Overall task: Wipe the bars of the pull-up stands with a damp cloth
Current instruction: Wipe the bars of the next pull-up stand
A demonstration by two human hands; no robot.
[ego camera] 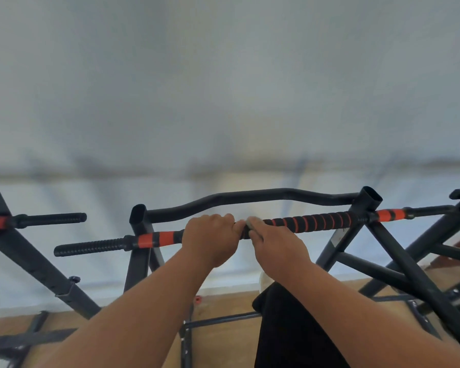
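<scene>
Your left hand (pixel 211 241) curled round the black-and-orange striped foam bar (pixel 314 221) mid-frame, right hand (pixel 275 245) beside it pinching a small grey cloth (pixel 251 221) (mostly hidden) vs. the bar, black pull-up stand (pixel 138 235) underneath.

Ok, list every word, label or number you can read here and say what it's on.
No readable text anywhere.
A pale patch, perhaps a sticker, on the stand's right strut: too blurred to read.
The bar shows only orange and black bands, no lettering.
The grey cloth at the right hand: no print visible.
</scene>
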